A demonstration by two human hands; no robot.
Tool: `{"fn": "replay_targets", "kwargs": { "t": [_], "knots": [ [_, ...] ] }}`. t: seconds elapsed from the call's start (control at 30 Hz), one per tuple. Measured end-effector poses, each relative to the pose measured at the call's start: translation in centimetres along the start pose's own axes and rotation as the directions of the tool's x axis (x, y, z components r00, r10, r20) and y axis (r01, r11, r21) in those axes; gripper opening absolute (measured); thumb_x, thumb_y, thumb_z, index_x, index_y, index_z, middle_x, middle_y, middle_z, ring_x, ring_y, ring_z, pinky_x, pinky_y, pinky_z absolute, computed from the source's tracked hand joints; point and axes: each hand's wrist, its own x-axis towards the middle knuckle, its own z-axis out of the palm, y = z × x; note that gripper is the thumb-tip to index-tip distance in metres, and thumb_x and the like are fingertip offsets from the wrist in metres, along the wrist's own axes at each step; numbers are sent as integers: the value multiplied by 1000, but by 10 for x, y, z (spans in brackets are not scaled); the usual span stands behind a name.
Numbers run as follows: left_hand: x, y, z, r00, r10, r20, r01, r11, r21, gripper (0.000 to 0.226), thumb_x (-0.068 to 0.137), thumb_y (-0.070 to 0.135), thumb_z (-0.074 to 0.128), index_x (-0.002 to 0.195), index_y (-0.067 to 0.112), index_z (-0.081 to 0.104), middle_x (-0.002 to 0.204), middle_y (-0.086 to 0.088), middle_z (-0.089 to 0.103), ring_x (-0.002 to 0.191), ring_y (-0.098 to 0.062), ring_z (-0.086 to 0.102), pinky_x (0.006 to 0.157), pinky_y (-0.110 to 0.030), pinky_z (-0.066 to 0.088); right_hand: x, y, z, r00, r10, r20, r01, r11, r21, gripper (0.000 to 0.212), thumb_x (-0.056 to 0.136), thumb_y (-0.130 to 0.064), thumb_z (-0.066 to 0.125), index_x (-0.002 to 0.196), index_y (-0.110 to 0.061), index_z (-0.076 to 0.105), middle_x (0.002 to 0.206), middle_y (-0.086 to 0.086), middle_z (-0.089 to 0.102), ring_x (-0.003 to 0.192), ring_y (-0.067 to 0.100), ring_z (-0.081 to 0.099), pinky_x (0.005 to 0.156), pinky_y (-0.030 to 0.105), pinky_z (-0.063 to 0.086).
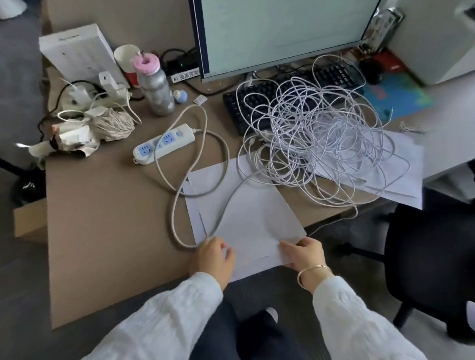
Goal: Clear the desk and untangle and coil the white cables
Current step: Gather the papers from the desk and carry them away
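The brown rectangular desk point(101, 223) is far from cleared, and by my reading the task has barely begun. The large flat computer monitor point(277, 24) stands at the back with a black keyboard point(248, 104) below it, half buried under the big tangled heap of thin white cables point(318, 133), which also spills over loose sheets at the right; no part of it looks coiled yet. A stack of white paper sheets point(244, 216) lies at the near edge, crossed by the grey cord of a white power strip with blue sockets point(162, 143). Clutter, including a silver bottle with a pink cap point(155, 87), sits at the far left. The left hand point(215, 255) rests on the stack's near corner, fingers loosely curled; the right hand point(306, 254) pinches the stack's right edge.
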Motion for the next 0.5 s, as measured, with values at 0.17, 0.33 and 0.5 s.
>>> {"fn": "replay_targets", "kwargs": {
  "t": [0.17,0.33,0.5],
  "knots": [
    [19,-11,-6,841,-527,120,538,793,-285,61,86,31,69,128,-6,44,128,-22,54,114,-38,55,96,-43,46,-14,-9,-37,999,-45,14,45,999,-16,9,86,-4,67,90,-10,61,85,3,64,74,19,64,51,24,52],
    [33,-17,19,697,-505,510,704,344,-621,90,52,39,91,128,9,54,118,-12,64,98,-32,65,85,-46,56,-22,-10,-75,997,-75,-14,75,996,-47,11,87,-7,66,97,-9,65,85,0,65,72,15,66,46,19,52],
    [33,11,50,697,-394,599,717,386,-581,76,54,25,92,120,4,63,107,-15,71,88,-33,71,78,-44,57,-36,-18,-122,994,-97,-47,94,994,-61,9,87,-6,66,95,-10,65,91,5,67,79,20,68,59,28,58]
  ]
}}
